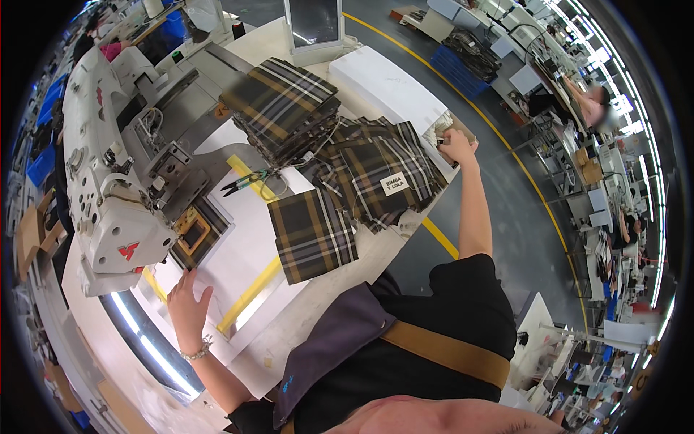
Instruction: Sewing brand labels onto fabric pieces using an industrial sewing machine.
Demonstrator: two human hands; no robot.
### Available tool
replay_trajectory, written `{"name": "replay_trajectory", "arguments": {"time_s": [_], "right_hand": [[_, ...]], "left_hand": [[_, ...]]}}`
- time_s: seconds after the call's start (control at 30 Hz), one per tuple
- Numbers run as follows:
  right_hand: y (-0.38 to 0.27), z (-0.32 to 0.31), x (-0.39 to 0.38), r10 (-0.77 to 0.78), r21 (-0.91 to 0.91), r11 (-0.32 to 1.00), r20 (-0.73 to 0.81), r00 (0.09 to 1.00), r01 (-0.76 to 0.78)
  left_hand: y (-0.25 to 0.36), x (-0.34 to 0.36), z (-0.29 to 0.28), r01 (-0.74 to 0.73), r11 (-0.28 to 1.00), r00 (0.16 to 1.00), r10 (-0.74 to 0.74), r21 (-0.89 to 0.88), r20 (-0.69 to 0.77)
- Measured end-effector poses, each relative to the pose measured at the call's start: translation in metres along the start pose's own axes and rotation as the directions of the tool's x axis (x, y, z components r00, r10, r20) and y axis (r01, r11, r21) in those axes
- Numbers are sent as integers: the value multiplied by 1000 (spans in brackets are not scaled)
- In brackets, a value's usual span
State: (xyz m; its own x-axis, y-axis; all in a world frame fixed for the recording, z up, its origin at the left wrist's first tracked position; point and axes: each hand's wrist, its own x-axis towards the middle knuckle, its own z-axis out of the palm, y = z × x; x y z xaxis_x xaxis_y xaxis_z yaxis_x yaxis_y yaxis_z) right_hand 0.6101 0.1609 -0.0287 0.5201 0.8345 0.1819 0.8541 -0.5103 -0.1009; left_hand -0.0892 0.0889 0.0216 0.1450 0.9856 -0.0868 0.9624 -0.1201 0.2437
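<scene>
My left hand (188, 307) lies with fingers stretched, its fingertips at the near edge of a plaid fabric piece (218, 220) under the sewing machine (116, 188). A yellowish clamp frame (191, 233) rests on that piece. Out at the far right, my right hand (457, 147) reaches to a small open box (466, 132) at the table's edge. Its fingers are curled together; what they pinch, if anything, is hidden. Between my hands lie a plaid square (312, 235) and a heap of plaid pieces (361, 166), one bearing a white label (395, 184).
Green-handled thread snips (249, 181) lie by a taller plaid stack (278, 101). A white box (390, 83) stands along the right table edge, with a dark screen (314, 22) behind it. Yellow tape strips (249, 293) mark the white worktop. Other people work at benches beyond the aisle.
</scene>
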Motion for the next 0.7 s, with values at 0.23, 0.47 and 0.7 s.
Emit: {"name": "replay_trajectory", "arguments": {"time_s": [0.23,0.47,0.7], "right_hand": [[4,-6,15,49,148,987,66,997,-58],[-111,-90,-72,-198,718,647,-166,966,256],[-282,-112,-225,-926,974,160,91,368,161]], "left_hand": [[18,-25,-8,53,999,998,-53,9,-20],[66,-46,-37,-104,946,952,5,-308,-306],[136,-47,-14,-386,791,857,116,-475,-503]]}}
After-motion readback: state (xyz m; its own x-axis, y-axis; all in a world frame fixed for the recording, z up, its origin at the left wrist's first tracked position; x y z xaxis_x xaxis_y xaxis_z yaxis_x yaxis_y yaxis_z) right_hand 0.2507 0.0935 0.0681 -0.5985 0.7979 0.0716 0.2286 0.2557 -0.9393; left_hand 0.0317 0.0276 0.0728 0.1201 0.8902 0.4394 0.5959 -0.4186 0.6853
